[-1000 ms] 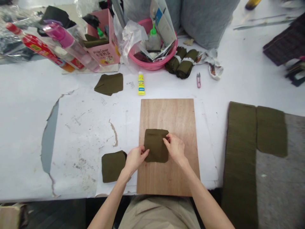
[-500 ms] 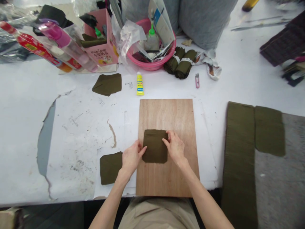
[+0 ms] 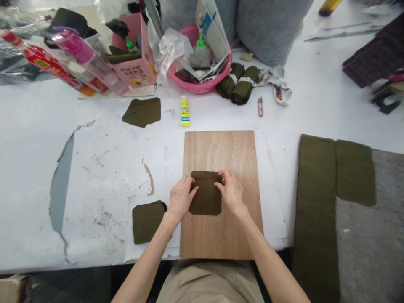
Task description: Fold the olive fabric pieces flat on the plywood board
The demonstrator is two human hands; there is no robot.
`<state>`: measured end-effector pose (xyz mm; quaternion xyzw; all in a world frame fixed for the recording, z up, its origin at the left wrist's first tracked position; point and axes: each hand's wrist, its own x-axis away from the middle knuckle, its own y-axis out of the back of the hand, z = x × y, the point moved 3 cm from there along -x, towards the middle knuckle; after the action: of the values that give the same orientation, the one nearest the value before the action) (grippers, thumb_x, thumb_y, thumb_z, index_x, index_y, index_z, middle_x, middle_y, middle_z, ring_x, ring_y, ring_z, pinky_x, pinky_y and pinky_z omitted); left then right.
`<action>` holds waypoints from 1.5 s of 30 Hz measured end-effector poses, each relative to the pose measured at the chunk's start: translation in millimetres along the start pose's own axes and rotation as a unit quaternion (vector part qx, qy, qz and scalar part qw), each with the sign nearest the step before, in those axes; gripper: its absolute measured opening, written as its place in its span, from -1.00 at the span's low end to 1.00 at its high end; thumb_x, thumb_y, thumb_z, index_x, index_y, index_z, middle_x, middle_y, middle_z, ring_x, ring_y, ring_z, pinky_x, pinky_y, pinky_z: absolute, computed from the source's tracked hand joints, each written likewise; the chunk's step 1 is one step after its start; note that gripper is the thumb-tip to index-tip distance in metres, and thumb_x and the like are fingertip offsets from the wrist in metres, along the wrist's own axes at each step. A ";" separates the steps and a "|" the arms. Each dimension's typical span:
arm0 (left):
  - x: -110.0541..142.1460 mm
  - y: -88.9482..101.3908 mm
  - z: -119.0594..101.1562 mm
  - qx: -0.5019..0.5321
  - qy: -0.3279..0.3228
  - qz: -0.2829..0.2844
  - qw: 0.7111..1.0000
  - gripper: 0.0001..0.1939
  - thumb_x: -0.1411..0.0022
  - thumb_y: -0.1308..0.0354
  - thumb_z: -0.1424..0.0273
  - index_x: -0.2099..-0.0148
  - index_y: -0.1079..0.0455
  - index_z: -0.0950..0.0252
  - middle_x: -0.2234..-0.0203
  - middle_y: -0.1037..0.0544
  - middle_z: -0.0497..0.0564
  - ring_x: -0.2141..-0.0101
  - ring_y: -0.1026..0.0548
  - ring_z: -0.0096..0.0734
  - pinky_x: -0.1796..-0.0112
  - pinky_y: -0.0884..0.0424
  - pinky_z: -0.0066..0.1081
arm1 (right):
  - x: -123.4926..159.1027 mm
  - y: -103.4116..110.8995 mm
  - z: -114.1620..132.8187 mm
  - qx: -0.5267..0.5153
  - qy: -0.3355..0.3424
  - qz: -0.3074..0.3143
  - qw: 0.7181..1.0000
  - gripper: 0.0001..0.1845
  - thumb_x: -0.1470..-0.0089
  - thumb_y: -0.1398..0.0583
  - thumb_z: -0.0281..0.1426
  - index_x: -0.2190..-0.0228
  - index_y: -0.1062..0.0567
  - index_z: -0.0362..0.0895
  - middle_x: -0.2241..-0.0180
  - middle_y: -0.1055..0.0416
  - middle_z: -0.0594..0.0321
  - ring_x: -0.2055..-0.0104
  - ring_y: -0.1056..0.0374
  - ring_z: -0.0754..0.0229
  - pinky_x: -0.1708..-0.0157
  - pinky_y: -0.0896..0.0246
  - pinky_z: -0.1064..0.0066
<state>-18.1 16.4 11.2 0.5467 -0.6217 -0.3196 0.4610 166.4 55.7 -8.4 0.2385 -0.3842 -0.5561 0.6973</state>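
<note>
A dark olive fabric piece (image 3: 205, 200), roughly square with clipped lower corners, lies on a wooden board (image 3: 221, 237). My left hand (image 3: 181, 196) grips its upper left edge, thumb on top and fingertips at the corner. At the upper right corner, my right hand (image 3: 232, 192) pinches the cloth between thumb and fingers. Creases run across the piece near its top edge. Left of the board, partly behind my left wrist, is a stack of similar olive pieces (image 3: 147, 223).
Beyond the board lie a yellow glue tube (image 3: 185, 111) and pink thread snips (image 3: 260, 107). A pink basket (image 3: 202, 87), rolled olive cloth bundles (image 3: 244, 86) and bottles (image 3: 91, 59) stand at the back. Larger olive panels (image 3: 317, 202) lie at right; loose olive pieces (image 3: 143, 111) at upper left.
My left hand has moved up along the fabric's left edge to near its top corner. My right hand stays at the upper right corner.
</note>
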 end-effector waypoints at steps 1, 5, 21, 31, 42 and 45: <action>-0.5 0.0 -0.3 0.000 -0.004 0.001 1.000 -0.88 -0.20 -0.12 0.39 0.20 -0.26 0.24 0.31 -0.44 -0.04 0.32 -0.42 -0.39 0.33 -0.28 -0.43 | 0.9 -0.3 -0.2 -0.003 0.003 -0.004 1.000 -0.81 -0.03 -0.19 -0.39 0.25 -0.36 -0.05 0.28 -0.39 0.29 0.38 -0.32 0.27 0.46 -0.03 0.45; -2.9 0.7 -0.4 -0.001 -0.013 0.005 1.000 -0.86 -0.18 -0.15 0.40 0.20 -0.26 0.24 0.29 -0.44 -0.03 0.29 -0.42 -0.37 0.31 -0.29 -0.41 | 3.2 -0.9 -0.2 -0.007 0.011 -0.006 1.000 -0.86 -0.04 -0.18 -0.39 0.28 -0.38 -0.06 0.28 -0.39 0.28 0.37 -0.32 0.26 0.44 -0.04 0.44; -10.2 3.6 -2.1 -0.022 -0.044 0.018 0.999 -0.75 -0.16 -0.16 0.43 0.09 -0.28 0.24 0.20 -0.39 0.04 0.14 -0.35 -0.27 0.15 -0.34 -0.31 | 2.1 -2.8 -2.7 0.000 0.031 -0.001 1.000 -0.89 -0.06 -0.16 -0.37 0.30 -0.41 -0.07 0.31 -0.38 0.29 0.38 -0.32 0.27 0.43 -0.08 0.45; -30.2 13.1 -13.0 -0.044 -0.200 0.085 0.975 -0.56 -0.13 -0.13 0.56 -0.06 -0.26 0.20 0.06 -0.39 0.07 -0.04 -0.27 -0.21 -0.02 -0.22 -0.19 | 18.2 6.3 1.6 -0.061 0.114 0.012 0.992 -0.91 -0.10 -0.11 -0.38 0.41 -0.41 -0.07 0.37 -0.41 0.26 0.28 -0.32 0.21 0.29 -0.15 0.42; -30.7 9.3 8.1 0.051 -0.032 0.142 0.988 -0.86 -0.10 -0.20 0.33 0.28 -0.40 0.25 0.47 -0.50 -0.03 0.44 -0.43 -0.35 0.41 -0.23 -0.42 | 16.2 -4.7 -2.6 -0.055 -0.003 0.040 0.998 -0.67 -0.10 -0.10 -0.35 0.07 -0.32 -0.10 0.44 -0.47 0.26 0.44 -0.40 0.15 0.42 -0.19 0.38; -23.8 3.6 14.3 0.156 0.044 0.158 0.974 -0.79 -0.09 -0.19 0.28 0.24 -0.42 0.28 0.50 -0.51 -0.02 0.51 -0.41 -0.40 0.48 -0.22 -0.46 | 14.0 -6.0 -2.2 -0.086 -0.007 0.046 0.995 -0.64 -0.09 -0.09 -0.38 0.04 -0.31 -0.11 0.46 -0.45 0.27 0.44 -0.39 0.16 0.41 -0.21 0.37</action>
<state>-33.2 38.8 3.8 0.5206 -0.7214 -0.1175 0.4413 165.9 40.5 -10.5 0.1558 -0.3500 -0.5561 0.7375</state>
